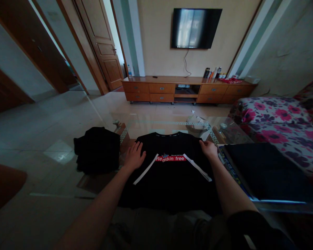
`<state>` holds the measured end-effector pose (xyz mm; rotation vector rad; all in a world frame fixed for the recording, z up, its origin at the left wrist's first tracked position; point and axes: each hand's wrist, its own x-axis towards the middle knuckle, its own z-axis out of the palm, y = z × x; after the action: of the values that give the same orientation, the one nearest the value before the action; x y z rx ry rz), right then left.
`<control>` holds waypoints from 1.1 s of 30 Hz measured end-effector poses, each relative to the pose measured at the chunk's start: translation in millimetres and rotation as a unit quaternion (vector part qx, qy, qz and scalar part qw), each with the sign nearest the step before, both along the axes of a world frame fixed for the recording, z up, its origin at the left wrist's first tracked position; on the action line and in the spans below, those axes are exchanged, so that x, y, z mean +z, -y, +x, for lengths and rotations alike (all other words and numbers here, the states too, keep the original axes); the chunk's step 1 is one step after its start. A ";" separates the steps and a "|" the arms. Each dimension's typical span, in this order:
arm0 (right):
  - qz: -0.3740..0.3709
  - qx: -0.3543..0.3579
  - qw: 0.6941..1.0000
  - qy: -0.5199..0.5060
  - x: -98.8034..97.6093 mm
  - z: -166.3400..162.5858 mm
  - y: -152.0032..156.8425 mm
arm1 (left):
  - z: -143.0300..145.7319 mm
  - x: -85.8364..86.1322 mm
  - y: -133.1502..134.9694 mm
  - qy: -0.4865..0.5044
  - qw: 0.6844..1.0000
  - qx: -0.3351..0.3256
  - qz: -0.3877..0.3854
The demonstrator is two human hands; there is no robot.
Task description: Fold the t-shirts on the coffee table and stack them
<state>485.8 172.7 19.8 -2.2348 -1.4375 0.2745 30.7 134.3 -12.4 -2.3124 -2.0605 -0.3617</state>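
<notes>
A black T-shirt [172,173] with a red "Remain free" label and two white stripes lies spread flat on a glass table [135,123], collar pointing away from me. My left hand [134,156] rests flat on the shirt's left shoulder area, fingers spread. My right hand [209,149] presses on the right shoulder, fingers curled at the fabric's edge. A folded pile of black clothing [97,149] sits just left of the left hand.
A dark flat book or folder [266,170] lies on the table's right side. A crumpled white item [197,123] sits at the far edge. A floral sofa [276,121] stands to the right, a wooden TV cabinet [187,89] and wall television [195,27] ahead.
</notes>
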 end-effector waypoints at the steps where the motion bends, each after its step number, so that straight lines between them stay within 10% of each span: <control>1: 0.005 0.000 1.000 0.000 0.1 0.2 -0.4 | -0.4 0.0 0.1 -0.001 1.000 -0.003 -0.001; 11: 0.073 -0.024 0.995 0.057 -1.2 -12.9 16.1 | 1.2 6.1 0.7 -0.006 1.000 0.001 0.001; 17: -0.018 0.152 0.976 0.154 -12.2 -48.9 25.0 | 0.4 7.5 -8.9 -0.015 0.999 -0.016 0.025; 33: -0.079 0.100 0.985 0.114 -24.1 -38.9 19.3 | -0.6 3.1 -19.8 -0.037 0.999 0.013 0.031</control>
<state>446.9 153.5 -4.3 -2.3082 -1.8245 0.2075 30.2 154.1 -9.3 -2.2273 -2.0145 -0.3286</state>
